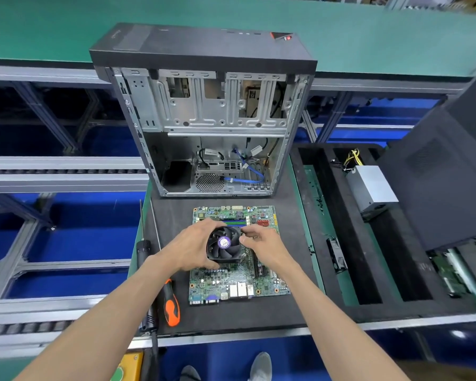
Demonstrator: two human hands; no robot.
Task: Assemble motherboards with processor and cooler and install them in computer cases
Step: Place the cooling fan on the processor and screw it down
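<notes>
A green motherboard [231, 281] lies flat on the black mat [291, 298] in front of me. On its middle sits a black cooler [223, 244] with a fan and a purple label. My left hand [190, 247] grips the cooler's left side, fingers curled over its top and bottom edges. My right hand [261, 242] pinches the cooler's upper right corner. Behind the board lies an open computer case [212, 125], its bare metal inside facing me, with blue and black cables at the bottom.
Two screwdrivers lie left of the board: a long black one [143, 254] and an orange-handled one [171, 303]. A black foam tray [352, 243] at the right holds a silver power supply [368, 188]. A dark case [448, 171] stands at the far right. Roller conveyors run at the left.
</notes>
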